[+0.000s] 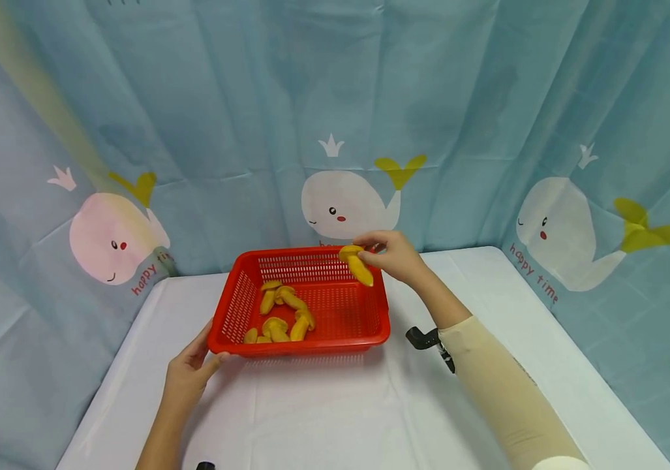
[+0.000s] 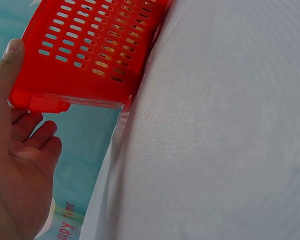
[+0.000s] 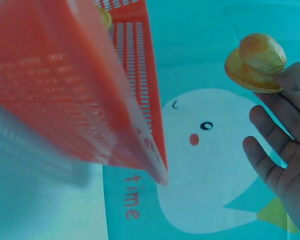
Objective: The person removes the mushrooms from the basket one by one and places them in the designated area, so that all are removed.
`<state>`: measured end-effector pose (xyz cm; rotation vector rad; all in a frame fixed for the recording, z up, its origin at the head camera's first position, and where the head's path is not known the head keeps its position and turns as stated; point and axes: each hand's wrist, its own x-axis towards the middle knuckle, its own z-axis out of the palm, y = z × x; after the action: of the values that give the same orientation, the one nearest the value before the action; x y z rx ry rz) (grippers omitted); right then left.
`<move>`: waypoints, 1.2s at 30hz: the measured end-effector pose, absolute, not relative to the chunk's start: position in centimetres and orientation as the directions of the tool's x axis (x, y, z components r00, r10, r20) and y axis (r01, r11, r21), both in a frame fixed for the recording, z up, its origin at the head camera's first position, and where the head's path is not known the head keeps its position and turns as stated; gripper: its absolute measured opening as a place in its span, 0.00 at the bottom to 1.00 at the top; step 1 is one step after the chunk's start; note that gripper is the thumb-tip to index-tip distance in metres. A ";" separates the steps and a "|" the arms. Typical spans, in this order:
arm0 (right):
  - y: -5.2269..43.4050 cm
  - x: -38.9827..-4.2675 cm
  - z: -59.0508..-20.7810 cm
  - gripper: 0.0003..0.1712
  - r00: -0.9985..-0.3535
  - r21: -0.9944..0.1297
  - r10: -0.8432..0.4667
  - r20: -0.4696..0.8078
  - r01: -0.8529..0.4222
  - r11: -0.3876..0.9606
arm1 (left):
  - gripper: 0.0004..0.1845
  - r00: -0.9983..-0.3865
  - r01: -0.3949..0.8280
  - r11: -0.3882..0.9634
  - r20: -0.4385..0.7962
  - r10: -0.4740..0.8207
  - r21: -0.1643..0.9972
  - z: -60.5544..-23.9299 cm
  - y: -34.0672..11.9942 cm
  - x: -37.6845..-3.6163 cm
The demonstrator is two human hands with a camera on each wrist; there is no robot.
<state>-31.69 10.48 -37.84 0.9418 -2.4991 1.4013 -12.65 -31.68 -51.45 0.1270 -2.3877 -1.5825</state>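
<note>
On the tabletop (image 1: 311,411), the left hand (image 1: 186,377) grips the near left corner of the red basket (image 1: 323,344), fingers and thumb closed about its rim. Several yellow mushrooms (image 1: 276,330) lie inside, toward the left. Farther off, the right hand (image 1: 396,258) pinches the raised mushroom (image 1: 359,266) by its cap end, the remaining fingers loosely spread. That mushroom seems to hang over the basket's far right part, rightward of the others, its long axis slanting down from cap to stem tip, nearward and right. Behind hangs a blue whale-print curtain (image 1: 223,130).
</note>
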 end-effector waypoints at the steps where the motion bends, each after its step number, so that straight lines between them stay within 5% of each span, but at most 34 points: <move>1: 10.8 -31.6 -38.0 0.11 -0.801 -0.733 -0.449 0.396 -0.570 0.371 | 0.39 -0.959 0.076 0.401 0.177 -0.222 0.913 -51.5 -31.7 -12.6; 22: 16.7 -31.8 -42.2 0.14 -0.874 -0.755 -0.274 0.401 -0.485 0.442 | 0.39 -0.951 0.122 0.399 0.221 -0.214 0.909 -51.5 -31.6 -12.7; 36: 19.0 -33.5 -46.7 0.15 -0.946 -0.801 -0.160 0.281 -0.323 0.504 | 0.39 -0.953 0.114 0.405 0.215 -0.213 0.907 -51.4 -31.7 -12.8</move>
<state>-33.47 18.98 -46.72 0.4166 -2.5729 1.4259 -12.78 -31.67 -51.43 0.0862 -2.3697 -1.5641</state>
